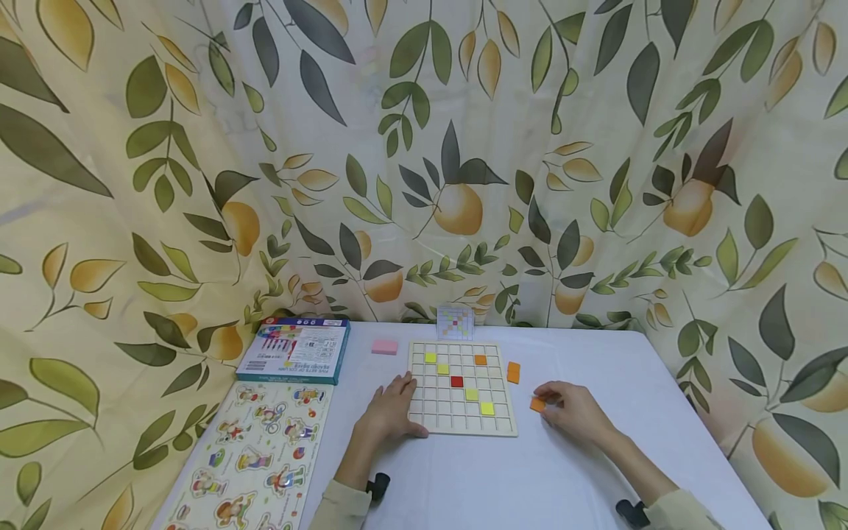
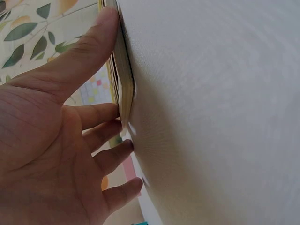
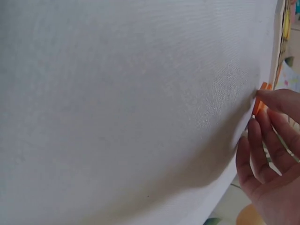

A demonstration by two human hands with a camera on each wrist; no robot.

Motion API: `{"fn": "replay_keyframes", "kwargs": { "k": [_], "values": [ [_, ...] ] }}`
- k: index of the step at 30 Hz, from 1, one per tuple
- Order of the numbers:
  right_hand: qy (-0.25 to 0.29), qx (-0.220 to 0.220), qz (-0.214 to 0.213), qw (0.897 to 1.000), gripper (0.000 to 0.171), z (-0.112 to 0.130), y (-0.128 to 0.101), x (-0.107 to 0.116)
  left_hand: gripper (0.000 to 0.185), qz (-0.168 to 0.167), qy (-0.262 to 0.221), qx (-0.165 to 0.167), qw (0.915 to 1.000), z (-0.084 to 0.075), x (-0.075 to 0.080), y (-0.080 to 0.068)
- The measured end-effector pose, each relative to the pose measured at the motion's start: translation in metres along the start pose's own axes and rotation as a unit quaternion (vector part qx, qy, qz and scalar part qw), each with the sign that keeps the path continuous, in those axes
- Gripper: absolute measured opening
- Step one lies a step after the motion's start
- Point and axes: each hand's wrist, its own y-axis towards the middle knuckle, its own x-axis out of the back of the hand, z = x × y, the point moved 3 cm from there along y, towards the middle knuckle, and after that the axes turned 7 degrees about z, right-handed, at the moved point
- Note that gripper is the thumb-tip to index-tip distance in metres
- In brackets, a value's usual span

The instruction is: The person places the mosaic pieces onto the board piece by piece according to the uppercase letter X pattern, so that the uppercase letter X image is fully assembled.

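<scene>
The right hand (image 1: 575, 412) rests on the white desk (image 1: 563, 478), to the right of the wooden board (image 1: 461, 430). Its grip is pinching a small orange tile (image 1: 537, 403) between the fingertips (image 3: 268, 97) and thumb, with the tile low on the desk, near the board's right edge. Another orange tile (image 1: 513, 372) lies just beside that edge, farther back.

The left hand (image 1: 392, 408) lies flat at the board's near left corner. Its grip is spread, with straight fingers (image 2: 101, 115) touching the edge and the thumb along the side.

The board has a grid of square holes. Yellow tiles (image 1: 486, 408), one red tile (image 1: 456, 381) and one orange tile (image 1: 480, 360) sit in some of them.

A small card (image 1: 455, 322) with colored squares stands behind the board. A pink block (image 1: 384, 347) lies to its left. Farther left are a blue box (image 1: 294, 350) and a picture puzzle (image 1: 255, 456). A leafy curtain (image 1: 424, 147) hangs behind the desk.
</scene>
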Motion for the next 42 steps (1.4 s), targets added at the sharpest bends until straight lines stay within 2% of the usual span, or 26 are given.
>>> {"fn": "replay_keyframes", "kwargs": {
  "k": [12,17,22,31,42],
  "values": [
    [0.02,-0.031,-0.002,0.999,0.047,0.002,0.005,0.0,0.106,0.002,-0.001,0.004,1.0,0.0,-0.001,0.001],
    [0.019,-0.013,-0.022,0.999,0.046,0.007,0.013,0.002,0.107,0.002,0.0,0.004,1.0,0.001,0.0,0.0],
    [0.023,0.004,-0.024,0.999,0.046,0.016,0.027,0.001,0.107,0.003,-0.003,0.001,1.0,0.002,0.001,0.0],
    [0.049,0.036,-0.014,0.998,0.047,0.041,0.051,-0.007,0.108,-0.001,0.011,0.002,0.9999,0.002,-0.003,0.002],
    [0.078,0.069,0.001,0.995,0.045,0.061,0.082,-0.019,0.107,0.0,0.003,0.003,1.0,0.001,0.0,0.002]
  ]
}}
